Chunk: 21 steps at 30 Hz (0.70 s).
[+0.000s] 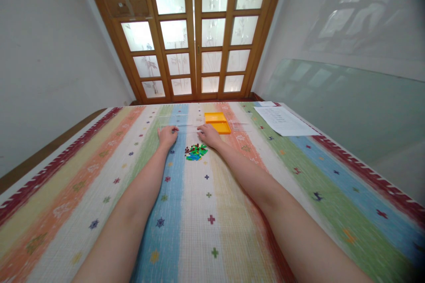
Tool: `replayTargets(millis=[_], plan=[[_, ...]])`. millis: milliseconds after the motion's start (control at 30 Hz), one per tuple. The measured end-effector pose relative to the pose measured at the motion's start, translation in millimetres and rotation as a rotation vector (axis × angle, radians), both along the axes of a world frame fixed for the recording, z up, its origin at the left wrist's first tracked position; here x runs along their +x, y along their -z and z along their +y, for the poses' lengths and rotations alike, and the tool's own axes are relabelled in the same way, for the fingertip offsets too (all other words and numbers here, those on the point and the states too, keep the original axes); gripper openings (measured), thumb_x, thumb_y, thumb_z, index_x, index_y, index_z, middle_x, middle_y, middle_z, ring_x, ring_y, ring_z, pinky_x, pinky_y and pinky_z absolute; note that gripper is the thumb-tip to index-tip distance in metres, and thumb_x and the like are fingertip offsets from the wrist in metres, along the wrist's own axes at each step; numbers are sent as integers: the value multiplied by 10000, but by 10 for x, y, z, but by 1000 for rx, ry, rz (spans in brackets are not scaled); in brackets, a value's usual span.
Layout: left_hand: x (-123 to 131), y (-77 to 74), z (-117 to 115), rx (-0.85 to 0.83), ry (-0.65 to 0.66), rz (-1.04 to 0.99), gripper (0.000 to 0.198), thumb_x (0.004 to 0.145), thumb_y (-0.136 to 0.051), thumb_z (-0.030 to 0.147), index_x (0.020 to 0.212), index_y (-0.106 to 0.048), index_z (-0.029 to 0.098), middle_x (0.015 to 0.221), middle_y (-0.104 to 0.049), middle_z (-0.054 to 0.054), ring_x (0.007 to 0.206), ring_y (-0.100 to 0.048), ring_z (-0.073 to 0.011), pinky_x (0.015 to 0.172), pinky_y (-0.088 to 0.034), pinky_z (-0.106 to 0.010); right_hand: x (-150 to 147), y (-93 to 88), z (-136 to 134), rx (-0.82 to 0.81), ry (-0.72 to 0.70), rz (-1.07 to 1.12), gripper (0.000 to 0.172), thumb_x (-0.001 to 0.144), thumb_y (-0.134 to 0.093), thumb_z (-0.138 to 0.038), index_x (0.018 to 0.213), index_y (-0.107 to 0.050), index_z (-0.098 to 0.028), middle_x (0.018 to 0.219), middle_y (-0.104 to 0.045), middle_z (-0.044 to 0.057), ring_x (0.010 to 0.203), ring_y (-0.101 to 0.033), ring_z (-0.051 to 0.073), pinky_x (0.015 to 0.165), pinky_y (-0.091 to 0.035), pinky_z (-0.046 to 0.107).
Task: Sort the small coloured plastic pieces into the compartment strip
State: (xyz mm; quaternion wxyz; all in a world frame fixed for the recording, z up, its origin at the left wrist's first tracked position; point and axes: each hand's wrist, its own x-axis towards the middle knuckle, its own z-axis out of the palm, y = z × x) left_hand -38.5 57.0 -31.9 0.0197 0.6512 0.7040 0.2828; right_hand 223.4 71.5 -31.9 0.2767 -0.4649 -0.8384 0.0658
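Both my arms reach far forward over a striped, many-coloured tablecloth [206, 212]. My left hand [167, 135] rests on the cloth with its fingers curled in. My right hand [209, 134] also has bent fingers pressed to the cloth. Both hands seem to touch a thin clear plastic sheet or bag [186, 124] lying between them, which is hard to make out. Just in front of the hands lies a small pile of tiny green, blue and dark red pieces [195, 151]. An orange tray [217, 122] sits right behind my right hand.
A white printed paper sheet [283, 120] lies at the far right of the table. Wooden doors with frosted glass panes [195, 31] stand beyond the table's far edge. A glass panel [348, 106] leans along the right wall.
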Motion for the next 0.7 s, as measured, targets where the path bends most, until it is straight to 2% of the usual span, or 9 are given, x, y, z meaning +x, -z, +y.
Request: replayTargets(millis=[333,700], plan=[[47,-93,-66,-36,-4,11,258,908,-579,207,1068,-773,266,1179,-762,-79,1179,-648,-285,1259,-167,-635,-1,-35,-30,-6,-1,-8,281,1031,-585,-286,1272,-704,-203,1259,-671,112,1201,-568,239,1037,-443,342],[21,-44,-24,-23,7,27,271,912,-559,200,1078,-766,255,1171,-757,-81,1168,-652,-281,1256,-181,-633,6,-37,-23,0,-18,-14,289,1038,-571,-291,1270,-707,-186,1242,-682,118,1194,-568,242,1045,-435,347]])
